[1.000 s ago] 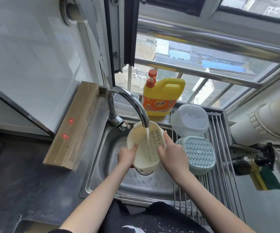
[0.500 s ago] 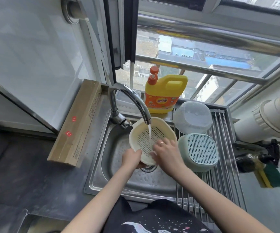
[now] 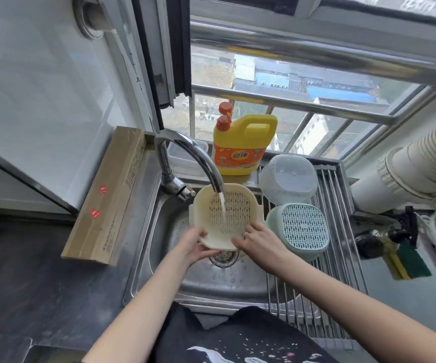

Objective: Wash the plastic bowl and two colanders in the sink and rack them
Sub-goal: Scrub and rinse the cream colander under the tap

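You grip the cream colander (image 3: pixel 224 218) with your left hand (image 3: pixel 194 247), tilting it so the tap (image 3: pixel 185 155) runs through; your right hand (image 3: pixel 261 243) holds its near rim.

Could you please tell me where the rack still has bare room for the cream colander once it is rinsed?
The rack's near end, between the green colander and the counter's front edge, shows bare bars. Its far end is crowded: the clear bowl sits upside down there, the green colander right beside it.
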Motion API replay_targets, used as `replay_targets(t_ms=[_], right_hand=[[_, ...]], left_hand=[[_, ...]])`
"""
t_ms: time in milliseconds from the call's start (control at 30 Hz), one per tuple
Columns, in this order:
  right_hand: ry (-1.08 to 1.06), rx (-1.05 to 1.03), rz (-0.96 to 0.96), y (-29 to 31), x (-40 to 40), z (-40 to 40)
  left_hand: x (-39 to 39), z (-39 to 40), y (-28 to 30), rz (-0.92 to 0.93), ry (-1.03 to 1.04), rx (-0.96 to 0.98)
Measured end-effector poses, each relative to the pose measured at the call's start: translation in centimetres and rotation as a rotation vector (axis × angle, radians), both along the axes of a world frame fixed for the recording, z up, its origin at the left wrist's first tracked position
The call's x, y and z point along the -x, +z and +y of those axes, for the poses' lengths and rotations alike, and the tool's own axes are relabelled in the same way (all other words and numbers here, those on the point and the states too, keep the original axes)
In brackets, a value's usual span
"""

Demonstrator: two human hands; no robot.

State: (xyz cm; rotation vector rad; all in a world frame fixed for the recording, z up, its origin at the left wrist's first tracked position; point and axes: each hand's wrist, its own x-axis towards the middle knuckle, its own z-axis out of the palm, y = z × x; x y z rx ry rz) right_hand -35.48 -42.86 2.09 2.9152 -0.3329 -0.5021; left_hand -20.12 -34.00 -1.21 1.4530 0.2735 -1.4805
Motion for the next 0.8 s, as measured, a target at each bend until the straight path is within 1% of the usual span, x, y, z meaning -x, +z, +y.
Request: replay_targets(t_ms=[67,100,133,167,233,267,333,367,433,500,600,700,800], right_hand=[[0.052,0.046,-0.018,-0.3,0.3,-0.3],[0.071,0.064,-0.045,-0.3,0.3,-0.5],[0.094,0.076,-0.079,-0.2,0.3,-0.8],[0.1,0.076,-0.097,0.0,0.3,-1.1],[0.062,0.102,-0.095,0.7,0.2,-1.2],[0.023,0.142,-0.068,1.0,0.1,-1.1],[-0.075,0.215,0.051,1.7,-0.6,-0.4],[-0.138,0.199,0.114,1.6,-1.1,0.2],[-0.237,0.138,0.134,0.8,-2.4,1.3],[-0.293,0.065,0.138,0.3,-3.8,1.9],[-0.232,-0.038,0.091,0.3,-4.2,1.8],[-0.169,-0.068,0.009,0.6,-2.9,1.1],[-0.047,0.002,-0.082,0.4,-1.8,0.3]], left_hand=[[-0.9,-0.2,-0.8,-0.254,-0.069,-0.021],[-1.2,-0.3,-0.8,-0.333,-0.092,-0.029],[-1.3,-0.4,-0.7,-0.351,-0.084,-0.032],[-1.3,-0.5,-0.7,-0.308,-0.059,-0.047],[-1.2,-0.6,-0.1,-0.091,0.015,-0.083],[-1.1,-0.7,0.1,-0.03,0.027,-0.079],[-0.5,-0.9,0.1,-0.028,0.01,-0.063],[0.0,-1.0,0.2,-0.027,0.012,-0.049],[1.3,-1.4,0.4,0.029,0.031,-0.007],[2.2,-1.7,0.6,0.096,0.054,0.024],[2.1,-1.4,0.3,0.126,0.071,0.025],[0.9,-0.3,0.1,0.138,0.077,-0.012],[-0.1,0.4,-0.7,0.076,0.037,-0.043]])
